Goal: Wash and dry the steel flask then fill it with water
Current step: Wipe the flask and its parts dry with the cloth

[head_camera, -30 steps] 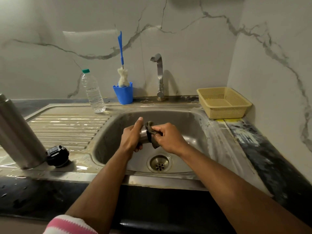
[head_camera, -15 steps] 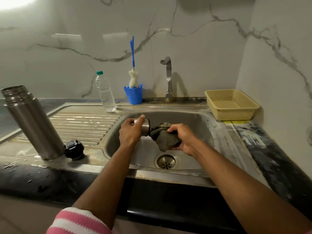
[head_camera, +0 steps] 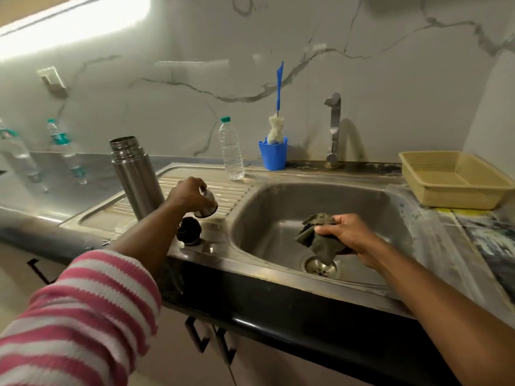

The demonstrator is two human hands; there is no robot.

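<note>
a: why is the left hand (head_camera: 189,194) over the ribbed tray (head_camera: 195,188)?

b: its fingers are curled round the steel cup (head_camera: 205,205), mouth down. i think it wants to set the cup there so drips run off into the sink (head_camera: 384,207).

a: and the right hand (head_camera: 347,235)?

b: it grips a grey cloth (head_camera: 317,236), bunched up, over the sink bowl above the drain (head_camera: 322,267). that looks like the drying rag, kept there so it drips into the bowl.

a: where is the flask (head_camera: 136,176)?

b: it stands on the ribbed tray, just beside the left arm, with its top open. the black cap (head_camera: 189,231) sits near it by the front edge. i guess the parts stay apart so each can dry.

a: the tap (head_camera: 333,126)?

b: no water is coming out that i can see. a brush (head_camera: 277,118) stands in a blue cup (head_camera: 273,156) beside it, and a clear bottle (head_camera: 231,150) is close, maybe for filling.

a: any words to read?

b: no. two more bottles (head_camera: 60,140) far left have teal labels, but they are too blurry. the clear bottle has no label i can see. the basket (head_camera: 451,176) is plain.
</note>
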